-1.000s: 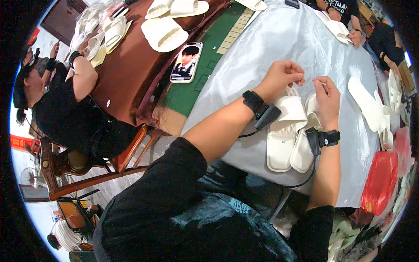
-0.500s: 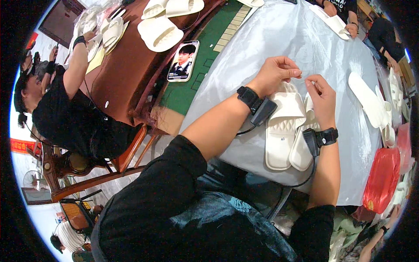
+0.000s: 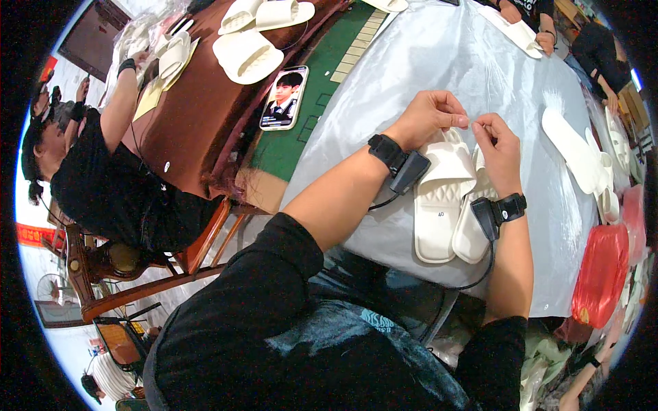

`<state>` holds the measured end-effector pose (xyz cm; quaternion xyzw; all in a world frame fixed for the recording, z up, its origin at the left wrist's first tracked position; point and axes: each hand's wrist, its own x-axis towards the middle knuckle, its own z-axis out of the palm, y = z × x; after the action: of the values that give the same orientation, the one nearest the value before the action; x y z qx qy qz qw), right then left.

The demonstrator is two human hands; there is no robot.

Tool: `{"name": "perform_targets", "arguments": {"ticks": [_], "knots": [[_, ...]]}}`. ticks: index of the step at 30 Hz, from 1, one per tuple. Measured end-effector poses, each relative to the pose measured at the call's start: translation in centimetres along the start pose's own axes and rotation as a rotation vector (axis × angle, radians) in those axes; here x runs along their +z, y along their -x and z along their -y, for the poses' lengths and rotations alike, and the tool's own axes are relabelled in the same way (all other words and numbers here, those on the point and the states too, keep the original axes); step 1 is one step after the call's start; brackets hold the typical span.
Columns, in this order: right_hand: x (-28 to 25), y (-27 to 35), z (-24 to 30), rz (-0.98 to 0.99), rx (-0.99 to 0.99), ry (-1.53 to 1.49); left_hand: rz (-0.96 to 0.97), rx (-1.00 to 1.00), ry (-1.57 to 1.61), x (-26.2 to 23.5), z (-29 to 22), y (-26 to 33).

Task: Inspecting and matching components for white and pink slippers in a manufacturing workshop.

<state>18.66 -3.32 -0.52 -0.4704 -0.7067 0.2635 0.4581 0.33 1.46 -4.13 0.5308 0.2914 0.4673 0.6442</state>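
Note:
My left hand (image 3: 433,118) and my right hand (image 3: 500,145) are raised over the far end of a pair of cream slippers. Thumb and forefinger are pinched on each hand, and the fingertips of the two nearly meet. Whatever lies between them is too small to make out. Beneath, the left slipper (image 3: 439,219) rests on the grey plastic table cover (image 3: 384,219), its toe end partly behind my left hand. The right slipper (image 3: 469,236) lies against it, largely covered by my right hand and the wrist device (image 3: 499,214).
A phone (image 3: 284,99) with a lit screen lies on the green mat. More slippers (image 3: 248,57) sit on the brown-covered table, beside a seated person (image 3: 103,178). To the right are loose slippers (image 3: 570,151) and a red plastic-wrapped package (image 3: 599,274). Another person's hands (image 3: 528,31) hold a slipper at the far side.
My hands have come slightly closer together, the right shifting a little left and up. Both stay pinched above the slippers. The whole view has shifted slightly.

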Motion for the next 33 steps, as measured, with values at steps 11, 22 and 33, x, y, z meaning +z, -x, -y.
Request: {"name": "perform_targets", "arguments": {"ticks": [11,22,33], "knots": [[-0.18,-0.03,-0.06,0.047,0.042,0.069,-0.008,0.012,0.07,-0.21,0.17,-0.14],[-0.2,-0.01,0.28,0.06,0.02,0.06,-0.038,0.05,0.022,-0.26,0.12,-0.08],[-0.22,0.06,0.13,0.065,0.022,0.047,0.017,0.039,0.041,-0.48,0.43,-0.22]]}}
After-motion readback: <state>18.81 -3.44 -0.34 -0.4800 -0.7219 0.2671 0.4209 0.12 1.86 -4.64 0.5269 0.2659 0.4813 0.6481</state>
